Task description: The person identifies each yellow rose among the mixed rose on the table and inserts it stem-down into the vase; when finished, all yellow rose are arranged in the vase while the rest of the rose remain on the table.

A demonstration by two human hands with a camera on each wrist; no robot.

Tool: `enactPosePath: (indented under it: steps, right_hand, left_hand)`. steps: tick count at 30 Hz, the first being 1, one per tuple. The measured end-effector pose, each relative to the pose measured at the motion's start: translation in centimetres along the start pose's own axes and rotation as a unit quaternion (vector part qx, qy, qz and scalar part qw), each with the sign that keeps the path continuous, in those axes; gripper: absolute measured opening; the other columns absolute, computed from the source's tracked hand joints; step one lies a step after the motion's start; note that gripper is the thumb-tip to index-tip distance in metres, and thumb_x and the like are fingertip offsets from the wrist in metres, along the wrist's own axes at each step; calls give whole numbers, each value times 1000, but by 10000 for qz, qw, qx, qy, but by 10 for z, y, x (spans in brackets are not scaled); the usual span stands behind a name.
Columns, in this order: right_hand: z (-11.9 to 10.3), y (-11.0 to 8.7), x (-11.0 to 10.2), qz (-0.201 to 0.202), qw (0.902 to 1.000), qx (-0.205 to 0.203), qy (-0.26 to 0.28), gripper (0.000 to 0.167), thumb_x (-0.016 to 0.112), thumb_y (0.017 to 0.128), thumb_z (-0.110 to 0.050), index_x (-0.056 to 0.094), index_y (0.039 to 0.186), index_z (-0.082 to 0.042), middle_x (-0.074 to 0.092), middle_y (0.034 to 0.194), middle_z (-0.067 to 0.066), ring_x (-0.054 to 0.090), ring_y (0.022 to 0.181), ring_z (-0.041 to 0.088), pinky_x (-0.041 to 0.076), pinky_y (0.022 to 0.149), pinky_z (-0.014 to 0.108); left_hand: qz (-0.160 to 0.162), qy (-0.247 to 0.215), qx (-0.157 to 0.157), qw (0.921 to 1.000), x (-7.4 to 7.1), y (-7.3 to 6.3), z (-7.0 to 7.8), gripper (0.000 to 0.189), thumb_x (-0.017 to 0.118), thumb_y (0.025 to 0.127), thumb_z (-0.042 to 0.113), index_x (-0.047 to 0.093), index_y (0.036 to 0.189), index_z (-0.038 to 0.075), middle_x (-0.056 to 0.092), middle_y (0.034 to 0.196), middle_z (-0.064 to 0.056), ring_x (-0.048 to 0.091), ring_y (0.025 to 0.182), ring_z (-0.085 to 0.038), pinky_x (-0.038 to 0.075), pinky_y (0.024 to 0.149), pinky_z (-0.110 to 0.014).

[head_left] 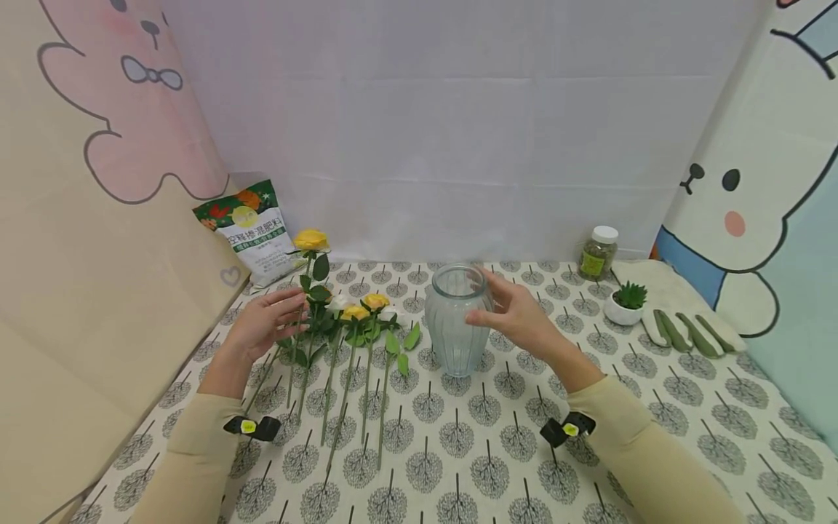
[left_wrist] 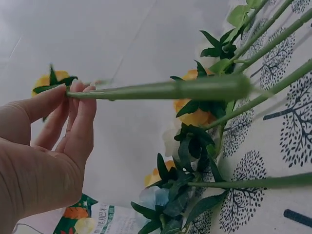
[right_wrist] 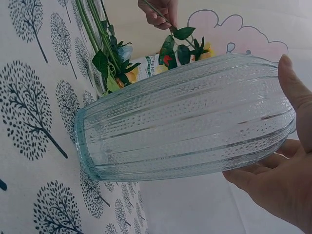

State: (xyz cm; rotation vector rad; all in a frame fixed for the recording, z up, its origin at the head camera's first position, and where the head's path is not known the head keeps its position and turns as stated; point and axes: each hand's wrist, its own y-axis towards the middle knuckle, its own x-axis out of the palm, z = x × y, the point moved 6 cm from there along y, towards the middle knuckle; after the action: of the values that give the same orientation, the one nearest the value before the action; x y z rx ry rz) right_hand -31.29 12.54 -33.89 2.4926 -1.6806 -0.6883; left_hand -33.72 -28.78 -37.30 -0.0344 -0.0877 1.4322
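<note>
My left hand [head_left: 262, 324] pinches the stem of a yellow rose [head_left: 310, 240] between thumb and fingertips, with the bloom raised above the other flowers. In the left wrist view the green stem [left_wrist: 165, 91] points toward the camera from those fingers. A ribbed clear glass vase [head_left: 457, 331] stands upright on the table. Around its upper side my right hand [head_left: 520, 316] holds it, thumb on the near side and fingers behind. The right wrist view shows that thumb and fingers spread about the shoulder of the vase [right_wrist: 185, 122]. No stem shows inside the glass.
Several yellow and white roses [head_left: 356, 313] lie with stems toward me, left of the vase. A fertilizer bag [head_left: 258, 236] leans at the back left. At the back right are a lidded jar [head_left: 598, 255], a small potted succulent [head_left: 625, 306] and white-and-green gloves [head_left: 687, 331].
</note>
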Motion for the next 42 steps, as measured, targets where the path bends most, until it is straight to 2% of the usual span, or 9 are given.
enactPosePath:
  steps: [8, 15, 19, 24, 27, 30, 34, 38, 42]
  right_hand:
    - [-1, 0, -1, -6, 10000, -2, -43, 88, 80, 87, -21, 30, 158, -14, 39, 156, 13, 38, 141, 39, 35, 112, 55]
    - [-3, 1, -1, -10, 9999, -69, -109, 88, 81, 86, -22, 31, 158, -13, 39, 156, 13, 38, 141, 39, 34, 112, 54]
    - [-5, 0, -2, 15, 9999, -66, -81, 88, 81, 86, -22, 31, 158, -14, 37, 157, 13, 35, 143, 37, 33, 113, 53]
    - [-7, 0, -2, 22, 10000, -10, -48, 88, 81, 86, -20, 31, 158, -14, 37, 157, 12, 35, 144, 36, 33, 114, 53]
    - [-6, 0, -2, 1, 10000, -15, -41, 87, 81, 86, -19, 32, 158, -14, 38, 157, 12, 35, 144, 36, 33, 114, 53]
    - [-6, 0, -2, -12, 10000, -14, -54, 87, 81, 86, -20, 32, 158, -14, 38, 157, 12, 34, 144, 36, 33, 114, 54]
    - [-5, 0, -3, 8, 10000, -26, -52, 88, 81, 86, -19, 31, 158, -12, 37, 157, 12, 34, 144, 37, 33, 114, 54]
    - [-3, 0, -3, 44, 10000, -9, -44, 87, 81, 86, -19, 32, 158, -15, 37, 157, 12, 36, 143, 38, 35, 112, 54]
    - [1, 0, -2, 19, 9999, 91, -47, 88, 81, 86, -22, 30, 158, -15, 35, 158, 11, 35, 143, 37, 34, 113, 53]
  left_hand:
    - [-611, -407, 345, 9967, 18, -3, 9, 3, 58, 103, 9, 60, 101, 7, 72, 109, -4, 70, 101, -20, 54, 96, -41]
    - [-937, -981, 1016, 9855, 33, -13, 29, 28, 51, 104, -1, 68, 84, 9, 59, 94, -1, 63, 94, -14, 53, 97, -32]
    - [-832, -936, 1138, 9856, 41, -18, 38, 23, 51, 104, 0, 64, 87, 7, 61, 94, -2, 61, 89, -15, 54, 87, -29]
    - [-559, -1024, 1201, 9859, 41, -19, 39, 10, 53, 103, 1, 56, 95, 6, 66, 94, -3, 65, 84, -15, 56, 81, -26]
    - [-588, -1340, 1217, 9817, 41, -21, 40, 11, 51, 103, -3, 50, 108, 7, 68, 90, -3, 66, 79, -15, 57, 76, -26]
    - [-657, -1422, 1192, 9804, 44, -22, 42, 16, 48, 102, -6, 46, 112, 5, 68, 87, -4, 66, 75, -15, 58, 73, -26]
    - [-646, -1109, 1194, 9845, 50, -22, 45, 13, 50, 103, -3, 47, 96, 7, 65, 84, -3, 65, 74, -14, 58, 72, -27]
    - [-559, -859, 1234, 9871, 54, -22, 49, 9, 55, 104, 8, 52, 96, 10, 63, 86, -1, 63, 78, -14, 57, 74, -28]
    - [-380, -985, 1393, 9846, 53, -25, 53, 10, 56, 103, 7, 57, 94, 10, 65, 92, 0, 65, 91, -14, 57, 81, -28]
